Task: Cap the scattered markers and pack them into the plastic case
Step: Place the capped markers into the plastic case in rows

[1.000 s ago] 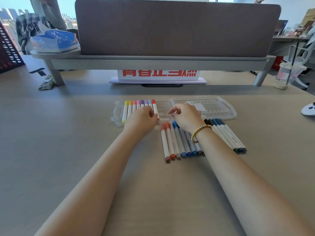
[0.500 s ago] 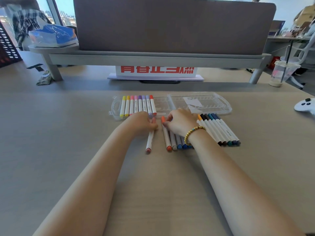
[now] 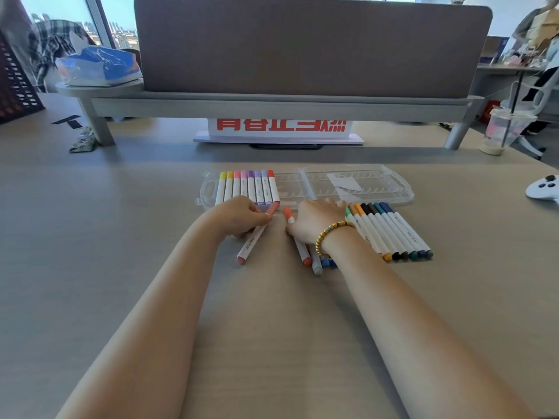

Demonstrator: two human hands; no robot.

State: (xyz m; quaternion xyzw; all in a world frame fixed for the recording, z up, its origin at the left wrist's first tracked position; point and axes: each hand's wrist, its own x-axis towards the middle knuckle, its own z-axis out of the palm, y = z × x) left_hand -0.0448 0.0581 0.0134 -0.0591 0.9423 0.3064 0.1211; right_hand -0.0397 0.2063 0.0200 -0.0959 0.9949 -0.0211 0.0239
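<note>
Left hand [image 3: 239, 217] pinching salmon-capped marker [image 3: 256, 235] near its cap, long axis slanting up-right toward next free slot in plastic case [image 3: 378, 186], just beyond fingertips. Right hand [image 3: 317, 220] curled over orange marker [image 3: 298, 237]; whether gripped, cannot tell.

- A pale wood-grain surface [image 3: 90, 267] fills the foreground.
- A brown partition panel [image 3: 311, 46] stands on a grey shelf [image 3: 272, 107].
- Daylit windows [image 3: 60, 10] show a city skyline at the upper left.
</note>
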